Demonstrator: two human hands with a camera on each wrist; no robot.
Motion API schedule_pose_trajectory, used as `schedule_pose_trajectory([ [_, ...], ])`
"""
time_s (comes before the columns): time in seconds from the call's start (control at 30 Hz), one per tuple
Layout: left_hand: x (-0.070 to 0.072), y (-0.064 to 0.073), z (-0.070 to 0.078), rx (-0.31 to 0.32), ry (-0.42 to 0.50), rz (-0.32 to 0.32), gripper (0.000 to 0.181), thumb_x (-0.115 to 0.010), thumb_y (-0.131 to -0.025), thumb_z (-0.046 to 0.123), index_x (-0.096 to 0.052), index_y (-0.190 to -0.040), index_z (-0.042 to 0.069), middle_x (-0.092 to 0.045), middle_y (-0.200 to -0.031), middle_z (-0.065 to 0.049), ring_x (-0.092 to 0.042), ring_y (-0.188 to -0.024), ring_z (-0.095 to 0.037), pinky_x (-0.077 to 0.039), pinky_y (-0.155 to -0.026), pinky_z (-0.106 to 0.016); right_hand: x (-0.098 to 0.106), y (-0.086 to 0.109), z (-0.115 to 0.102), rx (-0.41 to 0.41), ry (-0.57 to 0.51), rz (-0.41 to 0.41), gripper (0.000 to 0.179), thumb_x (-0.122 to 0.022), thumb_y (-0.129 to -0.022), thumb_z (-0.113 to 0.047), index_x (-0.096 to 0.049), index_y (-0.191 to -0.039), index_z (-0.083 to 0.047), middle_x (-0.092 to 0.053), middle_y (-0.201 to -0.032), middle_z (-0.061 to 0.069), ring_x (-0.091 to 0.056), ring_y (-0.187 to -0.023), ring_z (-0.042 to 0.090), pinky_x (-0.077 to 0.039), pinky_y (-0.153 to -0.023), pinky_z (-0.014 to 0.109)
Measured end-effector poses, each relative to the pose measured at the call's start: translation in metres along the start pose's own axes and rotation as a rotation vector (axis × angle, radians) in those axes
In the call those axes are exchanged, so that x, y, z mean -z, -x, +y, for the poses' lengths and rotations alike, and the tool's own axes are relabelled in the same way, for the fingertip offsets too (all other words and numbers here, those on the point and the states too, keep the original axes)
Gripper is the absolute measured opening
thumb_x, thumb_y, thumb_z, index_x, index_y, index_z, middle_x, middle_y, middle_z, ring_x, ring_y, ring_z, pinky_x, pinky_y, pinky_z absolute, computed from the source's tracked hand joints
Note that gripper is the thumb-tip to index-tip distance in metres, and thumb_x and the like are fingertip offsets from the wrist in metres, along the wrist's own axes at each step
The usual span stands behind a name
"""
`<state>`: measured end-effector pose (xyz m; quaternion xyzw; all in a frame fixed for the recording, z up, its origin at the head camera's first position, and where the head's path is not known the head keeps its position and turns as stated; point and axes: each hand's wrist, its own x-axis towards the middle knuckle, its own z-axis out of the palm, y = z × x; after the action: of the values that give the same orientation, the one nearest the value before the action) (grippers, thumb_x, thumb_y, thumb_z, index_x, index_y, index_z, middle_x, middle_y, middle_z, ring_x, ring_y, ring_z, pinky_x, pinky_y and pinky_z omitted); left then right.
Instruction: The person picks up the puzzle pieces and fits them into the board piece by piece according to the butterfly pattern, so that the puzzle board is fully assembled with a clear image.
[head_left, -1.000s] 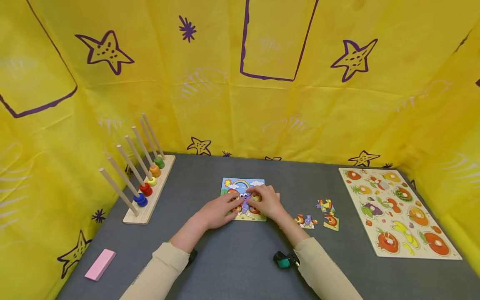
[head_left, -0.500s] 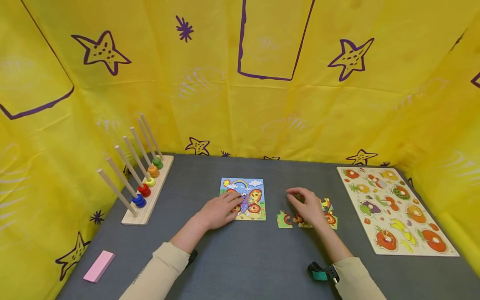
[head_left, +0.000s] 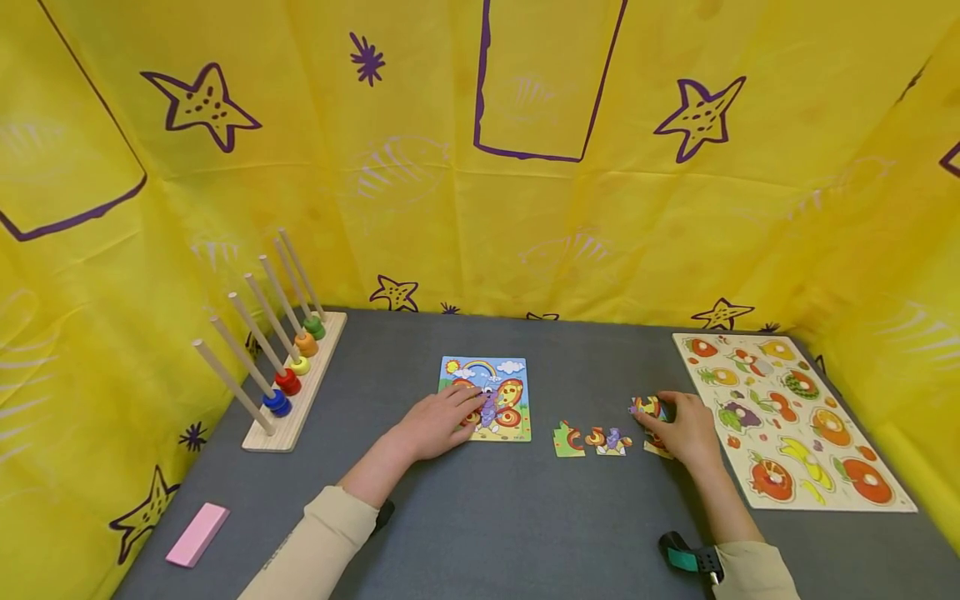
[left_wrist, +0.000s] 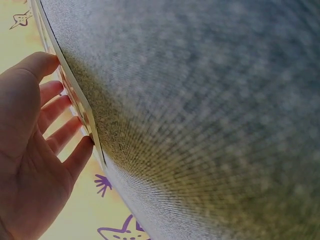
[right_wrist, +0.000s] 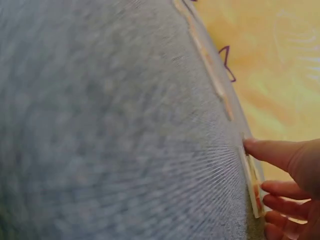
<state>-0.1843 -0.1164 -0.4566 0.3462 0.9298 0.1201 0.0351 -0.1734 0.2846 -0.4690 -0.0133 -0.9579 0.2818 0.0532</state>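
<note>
A square butterfly picture board [head_left: 517,423] lies on the table in the head view, with a rainbow and sun along its top. My left hand [head_left: 438,421] rests on its left half, fingers laid over the butterfly and covering part of it. In the left wrist view, the fingers of the left hand [left_wrist: 45,135] touch the board's edge. Farther right, my right hand [head_left: 686,429] pinches a colourful puzzle piece [head_left: 647,407] between thumb and fingers, hiding part of it. Another piece [head_left: 657,449] shows just below that hand. A green piece [head_left: 567,440] and a purple-and-orange piece [head_left: 611,441] lie to its left.
A wooden peg stacker [head_left: 307,387] with coloured rings stands at the left. A pink block [head_left: 197,535] lies at the front left. On the right is a wooden fruit board [head_left: 795,417]. Yellow patterned cloth [head_left: 525,233] hangs behind and at both sides.
My right hand has left the butterfly board and moved right to the loose pieces, where it now pinches one. A green piece now lies beside the others. The left hand stays on the board.
</note>
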Motion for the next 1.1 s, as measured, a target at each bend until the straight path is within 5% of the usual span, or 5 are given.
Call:
schedule_pose_trajectory([
  [0.13, 0.0, 0.0, 0.0, 0.002, -0.004, -0.007, 0.049, -0.053, -0.101, 0.03, -0.048, -0.145, 0.009, -0.046, -0.146, -0.011, -0.039, -0.135, -0.031, -0.043, -0.097, -0.053, 0.0, -0.003, 0.002, -0.02, -0.041, -0.014, 0.06, -0.077, -0.084, -0.027, -0.056, -0.121, 0.015, -0.051, -0.119, 0.038, -0.045, -0.113, 0.052, -0.035, -0.097, 0.061],
  [0.27, 0.0, 0.0, 0.0, 0.003, -0.008, -0.009, 0.05, -0.053, -0.101, 0.031, -0.047, -0.145, 0.01, -0.046, -0.147, -0.01, -0.039, -0.135, -0.031, -0.043, -0.097, -0.053, -0.001, -0.005, 0.002, -0.054, -0.102, -0.008, 0.056, -0.077, -0.084, -0.024, -0.052, -0.121, 0.011, -0.058, -0.111, 0.031, -0.054, -0.093, 0.039, -0.045, -0.078, 0.047],
  [0.53, -0.003, -0.001, -0.001, 0.002, -0.006, -0.008, 0.05, -0.053, -0.101, 0.031, -0.047, -0.146, 0.011, -0.046, -0.146, -0.01, -0.039, -0.135, -0.031, -0.043, -0.097, -0.053, -0.01, -0.008, -0.013, -0.016, -0.194, 0.149, 0.027, -0.069, -0.092, -0.021, -0.065, -0.114, -0.006, -0.073, -0.094, 0.013, -0.062, -0.073, 0.01, -0.044, -0.06, 0.023],
  [0.9, -0.002, 0.0, -0.003, 0.01, 0.005, -0.011, 0.051, -0.053, -0.101, 0.033, -0.047, -0.145, 0.009, -0.045, -0.147, -0.009, -0.039, -0.135, -0.031, -0.041, -0.099, -0.053, -0.054, -0.016, -0.085, -0.073, -0.443, -0.055, 0.028, -0.074, -0.087, -0.033, -0.071, -0.108, -0.015, -0.075, -0.089, 0.0, -0.067, -0.08, 0.013, -0.046, -0.067, 0.028],
  [1.1, -0.002, -0.001, -0.003, 0.004, 0.002, -0.011, 0.051, -0.053, -0.101, 0.032, -0.047, -0.145, 0.008, -0.045, -0.147, -0.009, -0.04, -0.134, -0.031, -0.042, -0.099, -0.052, -0.081, -0.021, -0.119, -0.069, -0.482, -0.091, 0.023, -0.077, -0.085, -0.029, -0.072, -0.102, -0.013, -0.074, -0.084, -0.002, -0.066, -0.078, 0.014, -0.045, -0.066, 0.029],
])
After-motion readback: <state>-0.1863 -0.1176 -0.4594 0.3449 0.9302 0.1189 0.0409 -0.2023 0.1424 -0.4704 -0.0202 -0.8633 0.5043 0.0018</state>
